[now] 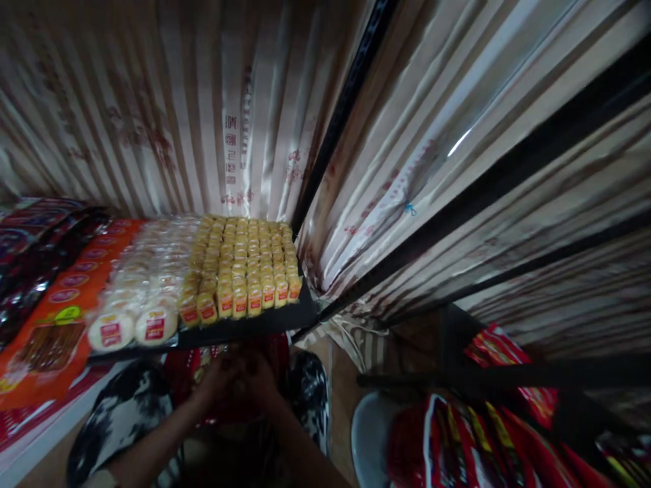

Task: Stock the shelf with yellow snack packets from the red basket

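Below the front edge of the shelf, my left hand (pixel 220 374) and my right hand (pixel 258 377) are close together over a dark red package (pixel 277 352). The fingers of both look curled inward, but shadow and blur hide what is in them. Small yellowish wrapped pieces (pixel 202 359) show beside my left hand, inside the red package. Just above, on the black shelf (pixel 285 315), stand tight rows of small yellow wrapped cakes (pixel 247 271). Left of these are rows of round white wrapped cakes (pixel 145 298).
An orange snack pack (pixel 66 298) and dark shiny packs (pixel 35 264) lie further left. Striped printed cloth (pixel 203 122) hangs behind, with black metal bars (pixel 458 210) crossing at right. A pale tub (pixel 373 434) and red packets (pixel 478 440) are at lower right.
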